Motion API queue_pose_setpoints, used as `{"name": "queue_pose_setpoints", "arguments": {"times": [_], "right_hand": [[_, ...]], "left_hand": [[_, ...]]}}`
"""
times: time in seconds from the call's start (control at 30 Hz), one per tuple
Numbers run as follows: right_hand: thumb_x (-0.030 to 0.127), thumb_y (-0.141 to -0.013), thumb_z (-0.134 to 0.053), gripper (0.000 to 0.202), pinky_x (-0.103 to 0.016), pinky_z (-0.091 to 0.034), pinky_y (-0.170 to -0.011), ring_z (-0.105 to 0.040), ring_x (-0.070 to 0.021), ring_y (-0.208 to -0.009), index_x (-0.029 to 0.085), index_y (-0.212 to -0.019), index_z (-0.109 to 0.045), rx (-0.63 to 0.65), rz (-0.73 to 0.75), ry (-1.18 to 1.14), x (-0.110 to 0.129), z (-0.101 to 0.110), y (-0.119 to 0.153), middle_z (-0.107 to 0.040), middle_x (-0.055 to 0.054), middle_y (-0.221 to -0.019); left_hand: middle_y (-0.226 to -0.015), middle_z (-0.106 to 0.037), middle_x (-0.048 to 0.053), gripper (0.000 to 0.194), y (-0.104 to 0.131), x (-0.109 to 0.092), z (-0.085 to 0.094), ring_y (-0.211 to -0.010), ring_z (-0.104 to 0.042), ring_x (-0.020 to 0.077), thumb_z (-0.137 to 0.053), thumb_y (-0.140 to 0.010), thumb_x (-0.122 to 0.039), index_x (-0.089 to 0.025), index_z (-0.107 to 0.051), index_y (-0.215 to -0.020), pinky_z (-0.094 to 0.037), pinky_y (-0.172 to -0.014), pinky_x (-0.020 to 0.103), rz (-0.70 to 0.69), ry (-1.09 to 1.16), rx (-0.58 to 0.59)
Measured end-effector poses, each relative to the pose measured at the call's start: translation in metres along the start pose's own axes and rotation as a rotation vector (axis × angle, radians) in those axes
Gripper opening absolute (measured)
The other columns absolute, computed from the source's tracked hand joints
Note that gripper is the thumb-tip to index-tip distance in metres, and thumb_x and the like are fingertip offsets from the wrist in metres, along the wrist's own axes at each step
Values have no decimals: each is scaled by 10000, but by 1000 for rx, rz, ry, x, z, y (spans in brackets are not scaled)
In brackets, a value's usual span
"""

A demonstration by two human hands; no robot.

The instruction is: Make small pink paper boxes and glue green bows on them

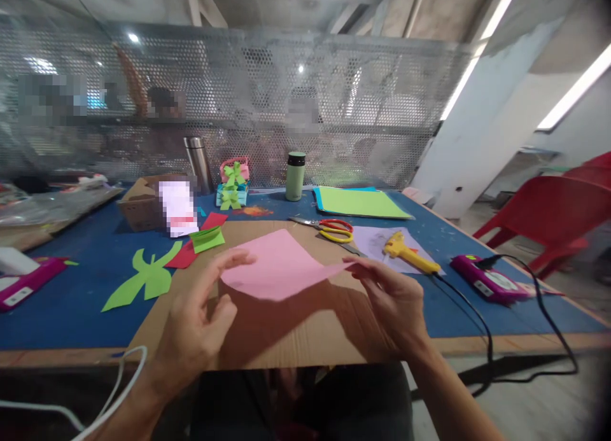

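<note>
A pink sheet of paper (pixel 281 266) is raised over the brown cardboard (pixel 286 345) in front of me, its right part bent upward. My right hand (pixel 394 301) pinches the paper's right corner between thumb and fingers. At the left edge is my left hand (pixel 203 314), its thumb and fingers apart and curved; the fingertips are beside the paper and do not grip it. Beyond the paper lie scissors (pixel 329 228) with red and yellow handles. A yellow hot glue gun (pixel 410 253) rests on a lilac sheet (pixel 367 240) to the right.
Green paper cutouts (pixel 146 279) and red paper pieces (pixel 184 256) lie left. A cardboard box (pixel 138 205), steel flask (pixel 198 164), green tumbler (pixel 295 177) and stacked coloured sheets (pixel 363 202) stand or lie farther back. A purple power strip (pixel 489 279) with a black cord is right.
</note>
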State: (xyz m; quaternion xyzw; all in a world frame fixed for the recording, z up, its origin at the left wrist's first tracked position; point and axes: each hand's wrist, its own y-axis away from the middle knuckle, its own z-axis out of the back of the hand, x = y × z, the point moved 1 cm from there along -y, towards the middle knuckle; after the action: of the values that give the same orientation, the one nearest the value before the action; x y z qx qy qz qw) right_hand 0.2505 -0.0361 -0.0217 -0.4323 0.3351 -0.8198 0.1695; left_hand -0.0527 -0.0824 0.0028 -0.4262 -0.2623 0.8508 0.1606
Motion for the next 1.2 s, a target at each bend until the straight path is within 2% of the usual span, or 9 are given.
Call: {"name": "queue_pose_setpoints", "arguments": {"times": [0.13,0.23,0.33,0.43,0.53,0.73,0.83,0.97,1.2], "right_hand": [[246,-898,-640,166,-303,-589,-719,-736,-189,-756,239,-983,-782,-112,-9,-61,3,-7,-16,-788,-9,-881],[221,-920,-609,191,-309,-581,-811,-737,-192,-864,250,-1008,-776,15,74,-63,1,-3,-17,-786,-14,-948],[198,-937,-561,235,-352,-562,-918,-708,-212,-1029,250,-1058,-755,200,153,-46,-14,8,-9,-764,-46,-1083],[151,-926,-516,309,-443,-528,-979,-647,-254,-1151,241,-1135,-726,276,206,186,-28,23,8,-720,-85,-1197],[83,-896,-467,427,-490,-507,-1001,-592,-276,-1217,230,-1245,-666,258,240,338,-19,32,30,-666,-118,-1279],[83,-892,-437,580,-419,-491,-1073,-544,-252,-1301,229,-1451,-484,493,296,293,31,19,67,-586,-112,-1395],[175,-939,-513,585,-392,-512,-1055,-574,-255,-1268,225,-1508,-389,373,244,328,30,10,70,-613,-120,-1361],[233,-966,-529,555,-403,-523,-1034,-565,-268,-1273,213,-1502,-386,211,147,344,21,3,62,-583,-142,-1382],[164,-946,-547,455,-493,-490,-1052,-520,-284,-1317,189,-1399,-503,245,388,408,23,-1,49,-565,-165,-1407]], "left_hand": [[-1383,-580,43,587,-15,-1,9,-1249,-557,270,-465,-779,-70,-252,-546,-1330,-507,-1007,426,-147,-108,20],[-1306,-617,47,453,-12,7,7,-1246,-548,245,-496,-848,-69,-257,-595,-1248,-421,-1087,463,-312,-234,56],[-1103,-694,28,400,0,17,-5,-1081,-624,177,-448,-885,9,-240,-637,-1135,-412,-1064,425,-461,-301,93],[-1042,-707,39,378,13,22,-22,-1004,-643,164,-436,-885,33,-208,-644,-1089,-435,-1011,400,-549,-263,199],[-998,-699,70,299,20,25,-36,-964,-638,191,-457,-883,11,-176,-659,-1000,-492,-882,367,-526,-231,224],[-900,-706,58,242,11,25,-38,-841,-638,191,-441,-940,-82,-184,-661,-953,-495,-770,329,-431,-208,301],[-882,-720,54,262,-4,19,-36,-818,-649,192,-413,-973,-164,-194,-670,-934,-472,-735,310,-265,-235,371],[-732,-669,38,330,-34,15,-41,-690,-598,195,-415,-973,-292,-196,-591,-711,-365,-623,302,73,-389,567],[-699,-573,19,255,-89,24,-56,-663,-486,168,-421,-884,-260,-195,-468,-642,-262,-604,305,57,-425,813]]}}
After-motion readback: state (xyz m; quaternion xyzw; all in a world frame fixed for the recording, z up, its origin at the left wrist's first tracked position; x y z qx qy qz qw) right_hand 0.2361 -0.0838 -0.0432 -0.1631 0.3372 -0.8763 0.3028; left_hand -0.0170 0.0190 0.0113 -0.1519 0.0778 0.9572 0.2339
